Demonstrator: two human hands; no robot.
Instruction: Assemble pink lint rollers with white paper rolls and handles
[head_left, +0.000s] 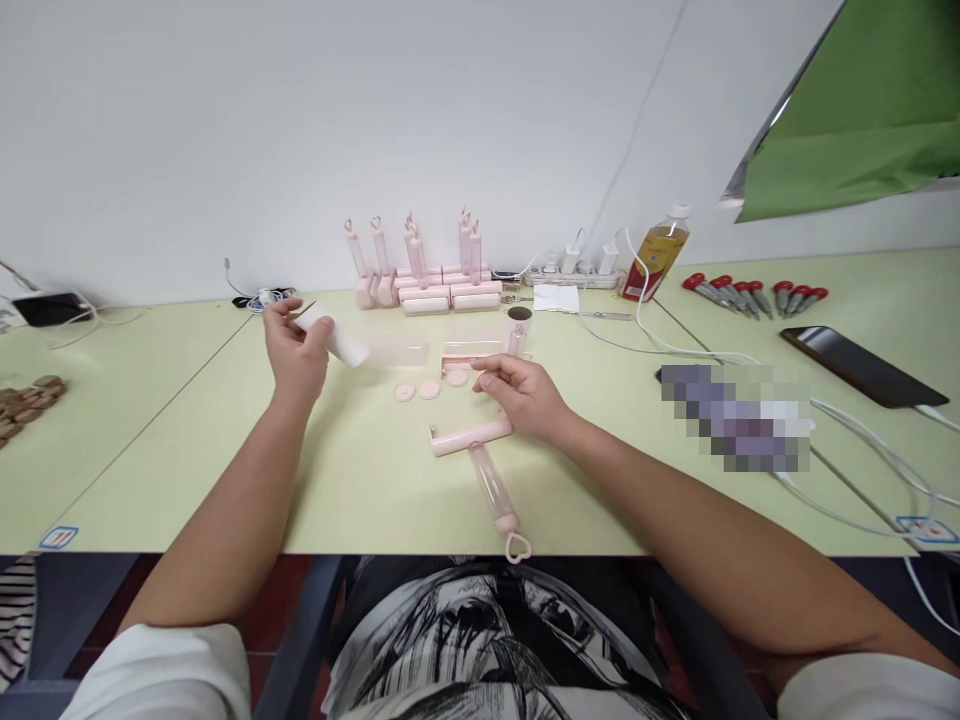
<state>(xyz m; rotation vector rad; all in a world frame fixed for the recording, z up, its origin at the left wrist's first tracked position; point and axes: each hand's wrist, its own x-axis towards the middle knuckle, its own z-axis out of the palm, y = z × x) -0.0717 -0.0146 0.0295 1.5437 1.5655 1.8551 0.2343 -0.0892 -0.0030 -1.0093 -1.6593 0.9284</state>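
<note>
My left hand (296,345) is closed round a white roll (337,338), raised over the table. My right hand (525,393) hovers with bent fingers near the right end of a pink bar with a clear handle (493,485) and heart-shaped loop; whether its fingertips hold anything is unclear. Just beyond lie round pink discs (429,389), a clear cover (399,351) and another pink part (459,364). A small cup-like piece with a dark inside (519,315) stands behind my right hand.
Several pink rollers (450,298) stand along the wall. To the right are a power strip (574,278), a drink bottle (656,255), red-capped tools (731,295), cables and a black phone (862,365). Brown pieces (28,405) lie at the far left.
</note>
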